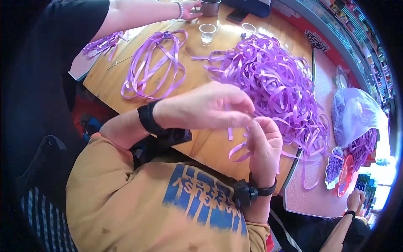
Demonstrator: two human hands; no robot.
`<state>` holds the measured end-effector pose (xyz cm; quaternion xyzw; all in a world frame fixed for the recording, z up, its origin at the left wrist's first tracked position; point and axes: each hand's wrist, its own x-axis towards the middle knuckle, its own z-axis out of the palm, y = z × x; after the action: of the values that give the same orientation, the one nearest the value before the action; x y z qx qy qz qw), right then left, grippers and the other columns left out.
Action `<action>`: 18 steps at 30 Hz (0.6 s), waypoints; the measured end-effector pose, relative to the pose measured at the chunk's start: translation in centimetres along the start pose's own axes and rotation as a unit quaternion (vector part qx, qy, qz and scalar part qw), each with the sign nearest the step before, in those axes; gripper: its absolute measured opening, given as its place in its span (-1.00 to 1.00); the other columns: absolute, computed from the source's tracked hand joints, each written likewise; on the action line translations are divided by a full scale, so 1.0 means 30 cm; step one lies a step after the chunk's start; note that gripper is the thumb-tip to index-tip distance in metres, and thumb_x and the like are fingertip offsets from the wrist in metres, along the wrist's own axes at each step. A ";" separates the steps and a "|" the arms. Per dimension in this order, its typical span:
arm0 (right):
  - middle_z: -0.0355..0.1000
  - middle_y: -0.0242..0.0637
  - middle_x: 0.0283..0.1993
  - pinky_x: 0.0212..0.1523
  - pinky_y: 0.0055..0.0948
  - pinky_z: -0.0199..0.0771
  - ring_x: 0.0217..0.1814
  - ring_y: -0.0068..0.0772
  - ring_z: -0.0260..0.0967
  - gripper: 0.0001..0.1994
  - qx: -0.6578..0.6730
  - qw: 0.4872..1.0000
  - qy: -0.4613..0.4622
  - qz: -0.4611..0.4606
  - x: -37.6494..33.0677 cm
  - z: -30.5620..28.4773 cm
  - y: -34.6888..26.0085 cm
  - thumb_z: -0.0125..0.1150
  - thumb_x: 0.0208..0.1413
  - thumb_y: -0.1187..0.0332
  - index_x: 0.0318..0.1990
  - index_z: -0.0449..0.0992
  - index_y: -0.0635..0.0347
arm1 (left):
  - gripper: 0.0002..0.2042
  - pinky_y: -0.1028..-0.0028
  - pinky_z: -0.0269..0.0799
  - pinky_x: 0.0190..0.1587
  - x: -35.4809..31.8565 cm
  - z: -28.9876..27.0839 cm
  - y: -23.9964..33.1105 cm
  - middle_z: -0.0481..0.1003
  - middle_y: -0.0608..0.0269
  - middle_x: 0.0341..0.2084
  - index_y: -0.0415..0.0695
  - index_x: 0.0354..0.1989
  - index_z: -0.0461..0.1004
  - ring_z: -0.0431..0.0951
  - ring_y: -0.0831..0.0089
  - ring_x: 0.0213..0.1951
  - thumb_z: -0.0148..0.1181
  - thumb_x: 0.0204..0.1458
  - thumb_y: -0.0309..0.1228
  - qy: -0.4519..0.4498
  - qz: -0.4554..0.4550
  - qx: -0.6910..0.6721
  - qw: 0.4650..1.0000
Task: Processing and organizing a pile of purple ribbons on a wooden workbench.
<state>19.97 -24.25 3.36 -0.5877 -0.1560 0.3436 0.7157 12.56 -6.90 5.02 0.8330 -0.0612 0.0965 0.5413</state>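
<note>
My left hand (pixel 205 105) and my right hand (pixel 264 140) meet fingertip to fingertip over the near part of the wooden table. Both are closed in a pinch on a narrow purple ribbon (pixel 239 154). One short end hangs below my left fingers, and a loop shows beside my right hand. The exact spot between the fingertips is too small to make out. Just beyond my hands lies a large tangled heap of purple ribbon (pixel 273 80). A looser coil of purple ribbon (pixel 156 67) rests farther left.
Two clear plastic cups (pixel 207 33) stand at the far side. Another person's hand (pixel 191 9) touches a dark cup (pixel 210 7). On the pink table (pixel 308 201) at right are a plastic bag (pixel 357 113) and a red bowl (pixel 346 174). Another person's arm (pixel 342 231) shows lower right.
</note>
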 end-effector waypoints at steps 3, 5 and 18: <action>0.28 -0.55 -0.57 -0.64 -0.80 -0.05 -0.65 -0.83 0.02 -0.92 -0.017 1.000 -0.003 -0.003 -0.030 0.007 -0.013 0.12 0.06 0.40 -0.35 0.40 0.19 | -0.84 0.55 0.33 -0.23 -0.011 0.033 0.009 0.45 0.34 -0.42 -0.22 -0.32 0.43 0.42 0.60 -0.32 0.08 0.05 -0.37 -0.042 -0.019 0.008 0.999; 0.32 -0.51 -0.47 -0.57 -0.80 0.05 -0.56 -0.82 0.11 -0.90 -0.005 0.999 -0.030 0.010 -0.051 -0.002 -0.025 0.13 0.06 0.44 -0.28 0.39 0.21 | -0.86 0.62 0.29 -0.29 -0.018 0.050 0.016 0.42 0.42 -0.46 -0.22 -0.35 0.42 0.37 0.68 -0.35 0.07 0.07 -0.39 -0.016 -0.092 -0.120 0.988; 0.37 -0.45 -0.47 -0.51 -0.74 0.21 -0.49 -0.77 0.22 -0.90 -0.208 0.946 0.047 -0.245 -0.076 -0.021 0.035 0.23 -0.06 0.57 -0.33 0.50 0.31 | -0.86 0.66 0.27 -0.28 -0.053 0.080 0.023 0.42 0.39 -0.45 -0.21 -0.28 0.43 0.37 0.68 -0.35 0.14 0.01 -0.44 0.050 -0.085 -0.196 0.976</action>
<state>18.39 -26.17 2.61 -0.6825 -0.3293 0.0899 0.6463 11.09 -9.39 4.33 0.7068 0.0195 0.0781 0.7028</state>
